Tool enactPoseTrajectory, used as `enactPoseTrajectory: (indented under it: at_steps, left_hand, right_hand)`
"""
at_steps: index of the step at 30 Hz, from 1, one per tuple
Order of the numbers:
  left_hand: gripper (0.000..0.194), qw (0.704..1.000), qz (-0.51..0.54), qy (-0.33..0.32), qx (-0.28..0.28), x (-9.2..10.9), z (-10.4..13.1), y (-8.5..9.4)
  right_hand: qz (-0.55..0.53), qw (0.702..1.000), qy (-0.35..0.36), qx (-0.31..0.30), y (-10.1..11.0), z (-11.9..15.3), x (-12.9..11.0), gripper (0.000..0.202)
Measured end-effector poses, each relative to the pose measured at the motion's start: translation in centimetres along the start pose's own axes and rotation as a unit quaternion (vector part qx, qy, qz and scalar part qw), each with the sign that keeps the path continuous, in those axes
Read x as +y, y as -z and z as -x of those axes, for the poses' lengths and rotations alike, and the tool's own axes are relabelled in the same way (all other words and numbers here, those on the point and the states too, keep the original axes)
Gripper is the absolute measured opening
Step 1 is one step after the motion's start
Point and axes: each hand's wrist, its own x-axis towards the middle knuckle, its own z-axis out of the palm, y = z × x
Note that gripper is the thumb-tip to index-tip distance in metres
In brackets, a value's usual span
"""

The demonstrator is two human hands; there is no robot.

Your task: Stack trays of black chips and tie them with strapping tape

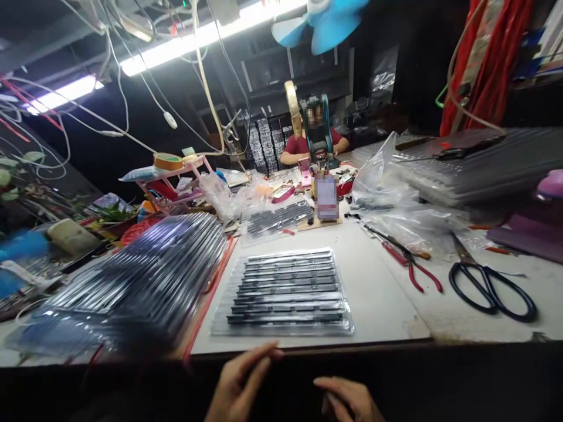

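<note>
My left hand (243, 381) is just below the table's front edge, with its fingers stretched out and nothing visible in it. To its right, my right hand (349, 400) hangs lower in front of the dark gap, its fingers loosely extended and also holding nothing that I can see. Nearest to both hands lies a clear plastic tray (347, 316) on the white board. Several thin dark strips (285, 290) with fine teeth lie across it in rows. The left fingertips are close to the tray's front edge, apart from it.
A tall pile of similar filled trays (145, 275) stands at the left. Scissors (490, 290) and red-handled pliers (413, 266) lie at the right. A phone (326, 198) stands behind the tray. Plastic bags (391, 193) lie further back. A person (292, 146) sits opposite; cables hang overhead.
</note>
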Motion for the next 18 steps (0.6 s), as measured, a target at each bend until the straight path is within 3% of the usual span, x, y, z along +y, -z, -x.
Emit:
enactPoseTrajectory:
  at_steps: [3, 6, 8, 10, 15, 18]
  left_hand:
    - [0.031, 0.988, 0.018, -0.035, 0.150, 0.3, -0.9, 4.2]
    - [0.028, 0.968, -0.028, -0.097, 0.229, -0.8, -3.1, 6.8]
    - [0.030, 0.964, -0.048, -0.122, 0.230, -1.9, -5.2, 7.8]
    - [0.033, 0.971, -0.045, -0.114, 0.205, -3.1, -7.5, 8.2]
    - [0.039, 0.984, -0.101, -0.036, 0.146, -5.1, -12.2, 8.5]
    - [0.037, 0.978, -0.169, -0.043, 0.118, -5.8, -13.3, 9.1]
  right_hand:
    - [-0.052, 0.997, 0.019, 0.047, 1.9, -2.8, -5.1, 0.035]
    - [-0.018, 0.988, -0.004, 0.152, 4.2, -5.1, -8.1, 0.032]
    - [0.071, 0.971, -0.026, 0.226, 5.4, -6.7, -8.1, 0.027]
    - [0.189, 0.948, -0.042, 0.253, 6.4, -8.4, -6.7, 0.026]
    - [0.369, 0.907, -0.128, 0.156, 6.3, -12.3, -2.1, 0.044]
    - [0.428, 0.881, -0.144, 0.141, 5.1, -12.3, -2.2, 0.044]
